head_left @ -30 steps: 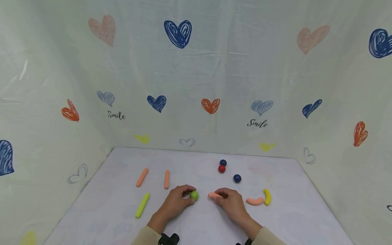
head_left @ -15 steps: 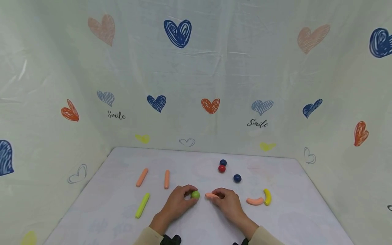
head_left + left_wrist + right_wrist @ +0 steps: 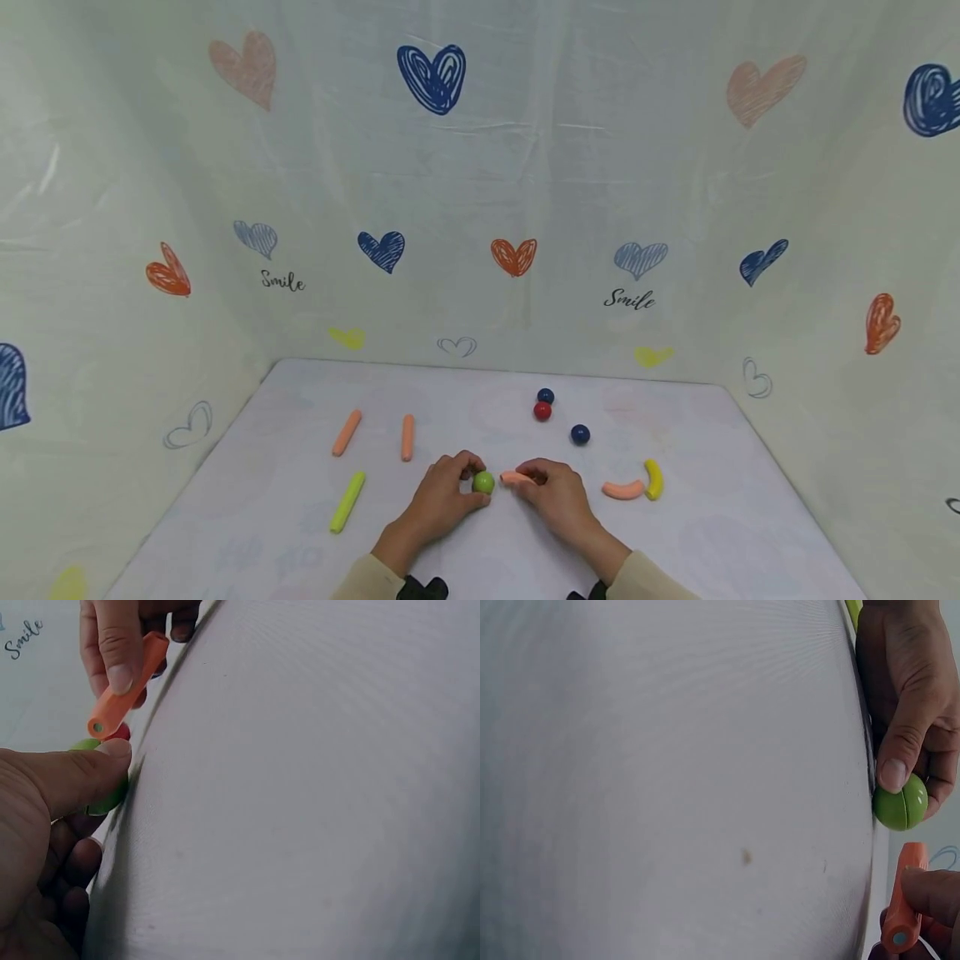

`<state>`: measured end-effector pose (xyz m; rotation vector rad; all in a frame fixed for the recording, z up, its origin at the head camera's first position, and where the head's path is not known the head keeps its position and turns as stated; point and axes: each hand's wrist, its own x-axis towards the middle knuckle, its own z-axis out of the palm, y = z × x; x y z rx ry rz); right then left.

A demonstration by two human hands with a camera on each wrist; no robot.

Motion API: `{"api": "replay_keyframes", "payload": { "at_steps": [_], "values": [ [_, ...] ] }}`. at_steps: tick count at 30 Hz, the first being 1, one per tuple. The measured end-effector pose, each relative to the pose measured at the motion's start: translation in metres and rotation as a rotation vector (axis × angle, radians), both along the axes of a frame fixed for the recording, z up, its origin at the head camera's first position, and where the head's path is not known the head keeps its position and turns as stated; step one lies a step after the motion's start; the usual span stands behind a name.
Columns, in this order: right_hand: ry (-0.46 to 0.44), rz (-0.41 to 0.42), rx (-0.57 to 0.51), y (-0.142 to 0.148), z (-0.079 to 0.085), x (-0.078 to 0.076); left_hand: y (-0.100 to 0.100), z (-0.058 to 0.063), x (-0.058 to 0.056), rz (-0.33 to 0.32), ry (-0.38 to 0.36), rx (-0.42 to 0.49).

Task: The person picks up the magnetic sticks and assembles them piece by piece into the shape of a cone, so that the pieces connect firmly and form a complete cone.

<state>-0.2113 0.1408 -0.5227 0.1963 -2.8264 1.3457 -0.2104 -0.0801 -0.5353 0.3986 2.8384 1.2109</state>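
Note:
In the head view my left hand (image 3: 441,502) pinches a green ball (image 3: 483,482) between thumb and fingers, low over the white table. Facing it, my right hand (image 3: 561,497) holds a short orange rod (image 3: 513,478), gently curved, whose free end points at the ball. A narrow gap separates the two in the right wrist view, where a seam runs round the ball (image 3: 901,808) and a round inset shows in one end of the rod (image 3: 913,855). The left wrist view shows the rod (image 3: 120,705) too, while my left thumb covers part of the ball.
Left of my hands lie two straight orange rods (image 3: 347,433) (image 3: 407,438) and a lime-green rod (image 3: 347,502). Behind are a red ball (image 3: 542,411) and two dark blue balls (image 3: 545,396) (image 3: 580,434). A curved orange rod (image 3: 623,490) and a curved yellow rod (image 3: 654,480) lie to the right.
My left hand has moved slightly right with the green ball, and my right hand slightly left with the orange rod, so the gap between the ball and the rod has narrowed.

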Motion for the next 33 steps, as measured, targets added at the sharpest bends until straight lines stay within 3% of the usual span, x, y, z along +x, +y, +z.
{"api": "replay_keyframes", "payload": {
  "at_steps": [20, 33],
  "values": [
    [-0.018, 0.014, 0.015, -0.0075, 0.0005, 0.0012, -0.0027, 0.0035, 0.0007, -0.031, 0.008, -0.003],
    [-0.057, 0.038, 0.001, -0.0063, 0.0009, 0.0019, -0.0065, 0.0005, -0.0022, -0.037, 0.022, 0.05]
  ]
}}
